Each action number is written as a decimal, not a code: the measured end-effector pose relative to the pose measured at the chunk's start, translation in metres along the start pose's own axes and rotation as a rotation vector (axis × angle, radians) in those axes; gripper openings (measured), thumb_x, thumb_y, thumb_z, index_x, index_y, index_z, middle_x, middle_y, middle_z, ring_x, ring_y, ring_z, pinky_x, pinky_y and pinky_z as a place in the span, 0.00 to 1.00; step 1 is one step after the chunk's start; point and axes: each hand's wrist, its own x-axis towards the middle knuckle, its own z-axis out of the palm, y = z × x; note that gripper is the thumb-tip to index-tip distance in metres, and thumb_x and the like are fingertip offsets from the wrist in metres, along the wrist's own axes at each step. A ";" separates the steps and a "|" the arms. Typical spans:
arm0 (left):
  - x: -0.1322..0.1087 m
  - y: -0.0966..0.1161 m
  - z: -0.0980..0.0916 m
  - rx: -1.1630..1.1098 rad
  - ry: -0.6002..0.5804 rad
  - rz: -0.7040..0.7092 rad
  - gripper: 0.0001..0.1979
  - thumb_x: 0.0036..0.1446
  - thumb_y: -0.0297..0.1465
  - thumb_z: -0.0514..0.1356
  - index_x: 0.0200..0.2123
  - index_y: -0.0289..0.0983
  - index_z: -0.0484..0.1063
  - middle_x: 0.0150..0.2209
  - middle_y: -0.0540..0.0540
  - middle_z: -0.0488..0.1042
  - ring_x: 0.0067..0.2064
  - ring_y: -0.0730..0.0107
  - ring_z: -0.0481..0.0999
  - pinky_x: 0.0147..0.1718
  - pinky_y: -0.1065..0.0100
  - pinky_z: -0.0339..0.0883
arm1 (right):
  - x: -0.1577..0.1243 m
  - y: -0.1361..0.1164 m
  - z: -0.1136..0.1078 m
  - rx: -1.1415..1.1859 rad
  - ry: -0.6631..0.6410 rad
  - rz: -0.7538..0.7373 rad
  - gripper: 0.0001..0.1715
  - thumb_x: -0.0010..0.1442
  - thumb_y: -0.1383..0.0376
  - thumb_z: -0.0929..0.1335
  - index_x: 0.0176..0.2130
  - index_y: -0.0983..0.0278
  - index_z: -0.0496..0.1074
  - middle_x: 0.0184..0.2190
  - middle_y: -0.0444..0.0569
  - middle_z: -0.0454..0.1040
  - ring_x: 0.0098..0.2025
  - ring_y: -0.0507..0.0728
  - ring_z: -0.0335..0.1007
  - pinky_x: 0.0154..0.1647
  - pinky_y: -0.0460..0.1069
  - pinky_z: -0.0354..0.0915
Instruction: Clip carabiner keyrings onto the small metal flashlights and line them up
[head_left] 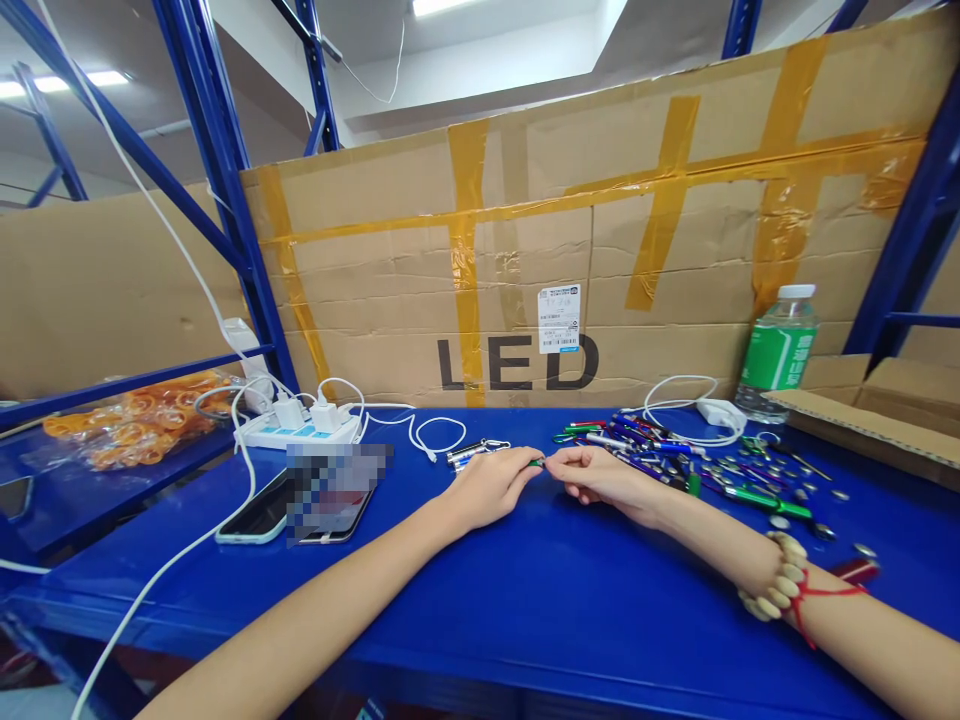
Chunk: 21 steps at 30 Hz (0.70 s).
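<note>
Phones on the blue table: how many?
2, side by side at the left of the table: a pale-cased phone and a dark phone partly under a blurred patch. Others may be hidden.

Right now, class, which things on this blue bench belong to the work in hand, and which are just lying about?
In the work: left hand and right hand, both pinching a small green piece; pile of small torches; loose button cells.
Lying about: power strip, phone, water bottle, bag of orange rings, cardboard box.
</note>
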 end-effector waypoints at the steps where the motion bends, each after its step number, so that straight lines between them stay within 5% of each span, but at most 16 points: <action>1: 0.000 0.000 0.000 -0.001 -0.002 0.000 0.12 0.62 0.30 0.46 0.44 0.35 0.66 0.44 0.44 0.73 0.43 0.65 0.74 0.42 0.66 0.67 | -0.001 0.000 0.000 0.004 0.002 0.000 0.32 0.38 0.44 0.71 0.32 0.67 0.68 0.19 0.39 0.59 0.21 0.42 0.52 0.20 0.40 0.49; 21: 0.002 0.000 -0.001 -0.044 -0.014 -0.009 0.12 0.63 0.31 0.46 0.45 0.36 0.65 0.43 0.45 0.73 0.42 0.67 0.74 0.41 0.68 0.66 | -0.007 -0.009 0.006 0.049 0.050 0.063 0.30 0.33 0.47 0.74 0.28 0.66 0.67 0.18 0.38 0.60 0.20 0.43 0.53 0.19 0.40 0.49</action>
